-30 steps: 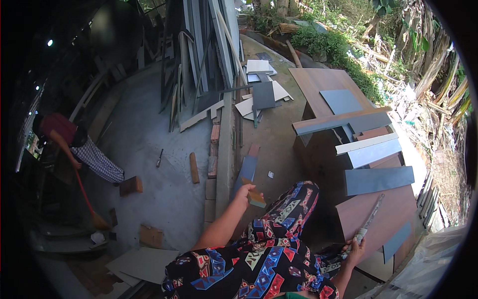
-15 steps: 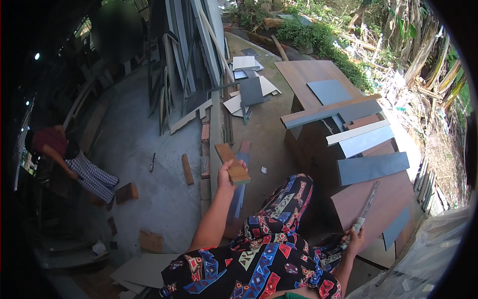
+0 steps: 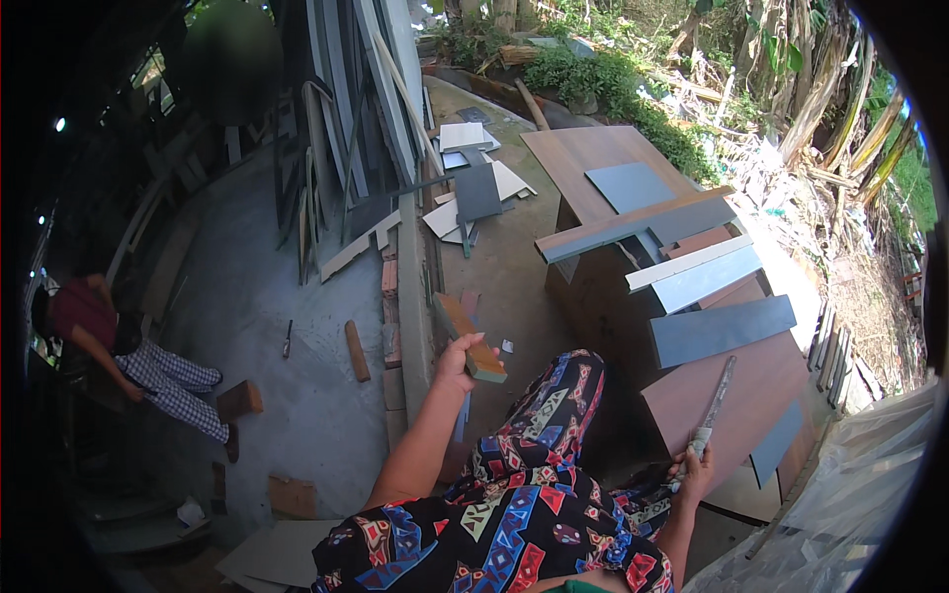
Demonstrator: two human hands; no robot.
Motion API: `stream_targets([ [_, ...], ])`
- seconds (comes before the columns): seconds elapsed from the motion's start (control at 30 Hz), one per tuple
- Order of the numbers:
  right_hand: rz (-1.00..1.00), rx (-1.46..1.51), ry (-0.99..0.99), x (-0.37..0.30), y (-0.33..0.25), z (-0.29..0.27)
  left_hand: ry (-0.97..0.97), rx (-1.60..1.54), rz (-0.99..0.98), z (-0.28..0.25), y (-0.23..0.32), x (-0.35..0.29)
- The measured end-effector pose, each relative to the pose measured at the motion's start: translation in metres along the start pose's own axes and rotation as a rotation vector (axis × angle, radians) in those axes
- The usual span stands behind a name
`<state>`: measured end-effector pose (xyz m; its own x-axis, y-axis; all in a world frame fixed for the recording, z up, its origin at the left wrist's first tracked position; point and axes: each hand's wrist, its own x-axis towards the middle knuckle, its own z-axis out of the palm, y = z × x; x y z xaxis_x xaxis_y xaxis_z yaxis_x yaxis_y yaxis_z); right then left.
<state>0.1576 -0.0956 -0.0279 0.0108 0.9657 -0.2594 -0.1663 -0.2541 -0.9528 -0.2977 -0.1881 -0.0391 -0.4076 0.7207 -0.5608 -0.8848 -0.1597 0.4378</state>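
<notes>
The wood-grain bench (image 3: 573, 153) bears loose boards, among them a broad slate-blue panel (image 3: 724, 331). A long, narrow, grey-mottled tool (image 3: 716, 400) reaches over a brown board (image 3: 761, 381), the right hand (image 3: 695, 469) closed round its grip. The left hand (image 3: 455, 362) grasps a short wooden block (image 3: 484, 359) above the concrete ground (image 3: 519, 287). Block and tool are well apart; how much work is done or left does not show. The block looks straight-edged, brown-grained on its face, greenish at its near end.
</notes>
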Motion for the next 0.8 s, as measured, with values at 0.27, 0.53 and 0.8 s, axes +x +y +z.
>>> stream_targets([
  [0.27, -0.008, 0.006, 0.024, -0.007, -0.003, -0.004, -0.440, 0.874, 0.185, 0.077, -0.019, -0.045],
  [0.53, -0.143, -0.009, 0.122, -0.041, -0.035, 0.000, -1.016, 1.654, 0.258, 0.164, -0.081, -0.049],
  [0.8, -0.207, -0.014, 0.225, -0.069, -0.024, -0.032, -1.246, 1.886, 0.591, 0.222, -0.163, -0.037],
])
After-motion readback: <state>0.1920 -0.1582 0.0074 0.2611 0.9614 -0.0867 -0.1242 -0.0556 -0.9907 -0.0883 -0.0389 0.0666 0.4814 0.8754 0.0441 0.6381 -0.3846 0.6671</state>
